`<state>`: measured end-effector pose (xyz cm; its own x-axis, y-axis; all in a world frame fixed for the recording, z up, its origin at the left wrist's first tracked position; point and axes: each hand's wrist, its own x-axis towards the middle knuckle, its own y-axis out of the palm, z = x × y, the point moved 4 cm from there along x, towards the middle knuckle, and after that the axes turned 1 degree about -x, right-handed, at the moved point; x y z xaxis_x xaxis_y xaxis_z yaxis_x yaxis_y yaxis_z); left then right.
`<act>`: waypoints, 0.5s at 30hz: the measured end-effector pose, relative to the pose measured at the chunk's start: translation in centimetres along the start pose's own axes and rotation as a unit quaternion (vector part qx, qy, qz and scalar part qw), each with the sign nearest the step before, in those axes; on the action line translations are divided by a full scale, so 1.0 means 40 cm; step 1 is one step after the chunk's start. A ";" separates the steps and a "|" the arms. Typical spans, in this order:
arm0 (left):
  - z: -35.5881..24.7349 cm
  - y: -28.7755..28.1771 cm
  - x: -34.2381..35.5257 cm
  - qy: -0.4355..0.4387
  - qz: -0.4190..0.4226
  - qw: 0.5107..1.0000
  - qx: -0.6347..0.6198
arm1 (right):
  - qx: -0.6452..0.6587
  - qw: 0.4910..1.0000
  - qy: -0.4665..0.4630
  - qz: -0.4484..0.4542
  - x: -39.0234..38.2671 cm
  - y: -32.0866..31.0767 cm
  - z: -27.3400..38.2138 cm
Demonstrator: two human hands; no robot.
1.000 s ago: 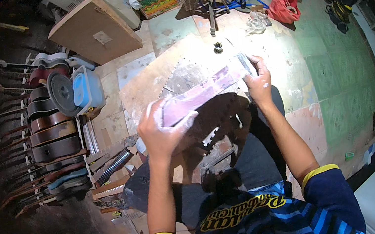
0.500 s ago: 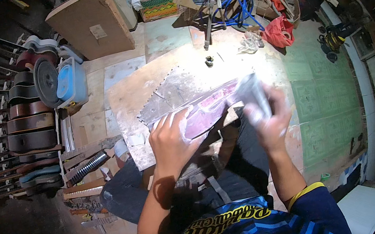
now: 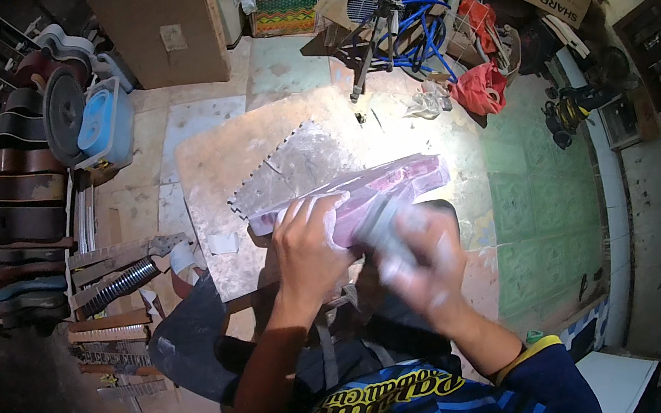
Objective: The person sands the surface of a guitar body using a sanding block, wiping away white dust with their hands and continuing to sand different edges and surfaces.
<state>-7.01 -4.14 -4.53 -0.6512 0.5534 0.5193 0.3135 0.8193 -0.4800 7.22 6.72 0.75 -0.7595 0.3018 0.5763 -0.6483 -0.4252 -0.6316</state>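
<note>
The left hand (image 3: 306, 244) grips the pink-purple workpiece (image 3: 401, 180) near its left end. The workpiece extends crosswise over the wooden board (image 3: 212, 161). The right hand (image 3: 430, 258), motion-blurred, grasps a grey block (image 3: 380, 231) at the workpiece's near side; contact cannot be confirmed.

A long pink-and-purple piece (image 3: 385, 188), its surface patchy and streaked with white dust, is extending left to right, its right end sitting slightly farther away. A grey block (image 3: 380, 227), blurred, is overlapping its near side at a slant; contact is remaining unconfirmed.
</note>
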 end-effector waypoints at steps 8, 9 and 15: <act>0.003 0.012 -0.013 0.004 0.008 1.000 -0.020 | -0.023 0.999 -0.008 0.037 -0.019 0.007 0.031; 0.010 0.014 -0.024 0.003 0.005 1.000 -0.005 | -0.001 0.999 -0.022 0.037 -0.022 0.003 0.008; -0.002 0.019 -0.023 0.004 0.009 1.000 -0.002 | 0.008 0.999 0.037 -0.009 -0.048 0.010 -0.021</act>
<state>-6.13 -4.02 -5.31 -0.6394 0.5692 0.5169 0.3278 0.8099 -0.4864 8.40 6.70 -1.05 -0.7502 0.3711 0.5472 -0.6611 -0.4320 -0.6134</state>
